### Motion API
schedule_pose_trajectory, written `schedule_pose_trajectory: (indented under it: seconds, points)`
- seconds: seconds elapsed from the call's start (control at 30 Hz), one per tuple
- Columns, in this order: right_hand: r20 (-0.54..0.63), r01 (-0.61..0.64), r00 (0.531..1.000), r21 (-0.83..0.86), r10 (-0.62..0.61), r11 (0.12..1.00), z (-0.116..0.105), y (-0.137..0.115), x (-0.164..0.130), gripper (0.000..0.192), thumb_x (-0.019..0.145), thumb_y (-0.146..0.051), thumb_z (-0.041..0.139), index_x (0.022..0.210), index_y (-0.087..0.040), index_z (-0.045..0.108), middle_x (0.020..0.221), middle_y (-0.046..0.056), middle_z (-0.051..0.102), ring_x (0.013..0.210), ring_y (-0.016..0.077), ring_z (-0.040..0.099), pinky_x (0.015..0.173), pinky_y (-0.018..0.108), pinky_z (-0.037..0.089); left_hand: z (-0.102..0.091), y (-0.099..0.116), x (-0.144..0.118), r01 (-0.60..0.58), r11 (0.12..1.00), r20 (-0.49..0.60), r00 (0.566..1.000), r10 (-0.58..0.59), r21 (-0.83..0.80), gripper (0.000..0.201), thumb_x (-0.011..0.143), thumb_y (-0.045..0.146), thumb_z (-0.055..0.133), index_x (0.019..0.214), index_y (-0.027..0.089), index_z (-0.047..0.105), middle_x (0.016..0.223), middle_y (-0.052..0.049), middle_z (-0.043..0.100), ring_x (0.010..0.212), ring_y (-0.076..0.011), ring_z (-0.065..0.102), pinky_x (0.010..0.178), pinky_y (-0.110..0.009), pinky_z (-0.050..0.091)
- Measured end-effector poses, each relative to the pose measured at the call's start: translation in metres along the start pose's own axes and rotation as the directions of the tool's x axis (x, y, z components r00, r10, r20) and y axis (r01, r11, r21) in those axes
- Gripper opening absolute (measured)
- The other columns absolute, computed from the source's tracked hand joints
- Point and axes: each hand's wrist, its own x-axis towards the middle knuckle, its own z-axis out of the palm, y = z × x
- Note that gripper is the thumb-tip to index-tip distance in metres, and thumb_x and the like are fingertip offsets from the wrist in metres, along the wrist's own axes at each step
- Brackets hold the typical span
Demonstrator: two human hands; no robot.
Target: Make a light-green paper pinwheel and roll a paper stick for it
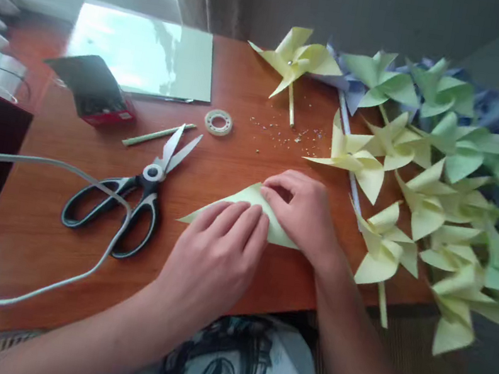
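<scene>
- Folding looks to be the step in hand: both hands press a pale yellow-green paper [242, 202] flat on the bench [32, 227], near its front edge.
- Left hand [214, 254] lies palm down, fingers loosely spread, pinning the sheet's near side; it grips nothing.
- Right hand [300, 211] has curled fingers, tips bearing down on the sheet's upper right, seemingly along a crease.
- The paper shows as a triangle, so I judge it folded corner to corner.
- The next move probably calls for a firm, even press along the fold while the left hand keeps the sheet from sliding.
- Scissors [133, 196] lie open to the left, tape [218, 122] beyond them, finished pinwheels [427, 178] heaped at right.
</scene>
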Motion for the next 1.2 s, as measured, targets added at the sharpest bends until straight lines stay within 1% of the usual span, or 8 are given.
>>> schedule_pose_trajectory:
  seconds: [0.2,0.33,0.57,0.67,0.73,0.87,1.0,1.2]
  points:
    - [-0.029,0.019,0.999,-0.056,-0.021,0.998,0.008,0.006,0.006,0.011,0.088,-0.012,0.071,0.081,-0.018,0.076,0.084,0.004,0.075,0.082,0.0198,0.068,0.079,0.031,0.050,0.010,0.004,-0.009,0.009,1.000,0.074,0.997,-0.011,0.015,0.042,0.100,0.028,0.051,0.127,-0.001,0.066,0.134,-0.024,0.068,0.123,-0.0353,0.065,0.107,-0.049,0.051]
    - [-0.040,0.019,0.999,-0.079,-0.022,0.997,0.009,0.005,0.005,0.011,0.088,-0.012,0.071,0.081,-0.018,0.076,0.083,0.004,0.073,0.081,0.0199,0.067,0.077,0.031,0.050,0.013,0.006,-0.010,0.022,0.999,0.112,0.993,-0.024,0.024,0.049,0.100,0.033,0.051,0.129,-0.004,0.064,0.138,-0.027,0.064,0.126,-0.0379,0.064,0.108,-0.049,0.050]
    - [-0.032,0.016,0.999,-0.108,-0.019,0.994,0.010,0.004,0.004,0.012,0.089,-0.012,0.071,0.080,-0.019,0.074,0.083,0.003,0.072,0.082,0.0202,0.066,0.078,0.032,0.049,0.015,0.008,-0.013,0.009,0.998,0.128,0.992,-0.016,0.056,0.051,0.101,0.034,0.048,0.131,-0.005,0.062,0.141,-0.029,0.061,0.126,-0.0386,0.064,0.108,-0.048,0.049]
    - [-0.052,0.028,0.998,-0.143,-0.035,0.989,0.011,0.005,0.004,0.007,0.088,-0.012,0.072,0.087,-0.019,0.073,0.088,0.004,0.071,0.086,0.0213,0.065,0.081,0.033,0.050,0.014,0.009,-0.013,0.002,0.998,0.152,0.988,-0.012,0.065,0.052,0.101,0.034,0.048,0.133,-0.005,0.061,0.142,-0.029,0.060,0.128,-0.0394,0.062,0.109,-0.049,0.048]
    - [-0.077,0.060,0.994,-0.165,-0.074,0.985,0.011,0.005,0.003,0.009,0.087,-0.011,0.072,0.092,-0.018,0.072,0.094,0.006,0.070,0.090,0.0224,0.065,0.084,0.033,0.050,0.014,0.011,-0.012,0.006,0.998,0.169,0.985,-0.017,0.069,0.053,0.100,0.034,0.049,0.133,-0.006,0.061,0.142,-0.030,0.060,0.130,-0.0399,0.061,0.109,-0.049,0.048]
    - [0.001,0.139,0.990,-0.150,-0.140,0.979,0.009,0.004,0.003,0.014,0.092,-0.009,0.066,0.086,-0.019,0.074,0.090,0.005,0.071,0.088,0.0215,0.066,0.084,0.033,0.051,0.014,0.014,-0.012,0.010,0.997,0.193,0.981,-0.024,0.074,0.056,0.099,0.036,0.051,0.134,-0.007,0.060,0.143,-0.031,0.059,0.132,-0.0412,0.059,0.111,-0.050,0.047]
    - [0.052,0.088,0.995,-0.068,-0.084,0.994,0.008,0.003,0.007,0.014,0.090,-0.008,0.069,0.084,-0.018,0.076,0.088,0.004,0.075,0.085,0.0196,0.067,0.081,0.031,0.051,0.014,0.016,-0.014,0.017,0.997,0.231,0.972,-0.034,0.076,0.058,0.100,0.036,0.050,0.138,-0.007,0.057,0.146,-0.030,0.055,0.136,-0.0416,0.055,0.113,-0.051,0.044]
    - [0.052,0.067,0.997,-0.071,-0.063,0.995,0.011,0.004,0.011,0.014,0.089,-0.008,0.072,0.081,-0.019,0.076,0.088,0.004,0.075,0.086,0.0198,0.068,0.083,0.030,0.050,0.011,0.023,-0.022,0.007,0.994,0.249,0.968,-0.035,0.112,0.058,0.100,0.030,0.047,0.143,-0.008,0.052,0.153,-0.030,0.047,0.143,-0.0409,0.047,0.118,-0.051,0.039]
